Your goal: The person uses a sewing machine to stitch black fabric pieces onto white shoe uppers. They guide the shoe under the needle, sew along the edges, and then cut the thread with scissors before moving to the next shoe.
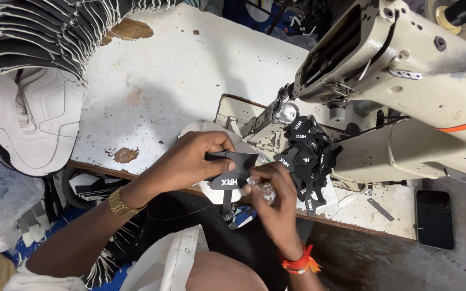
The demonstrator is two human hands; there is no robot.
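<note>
White, chipped worktable [179, 81] carrying a cream industrial sewing machine [405, 91], with a curved stack of white-and-black shoe panels [33, 81] at the far left and a dark phone [434, 218] at the right edge. At the near table edge, the left hand [190, 161], with a gold watch [121, 206] at its wrist, pinches a black fabric label piece [232, 170] over a white panel [211, 188]. The right hand [276, 199], fingers curled closed, grips the same piece's lower edge, just beside a heap of similar black pieces [306, 156] under the machine arm.
</note>
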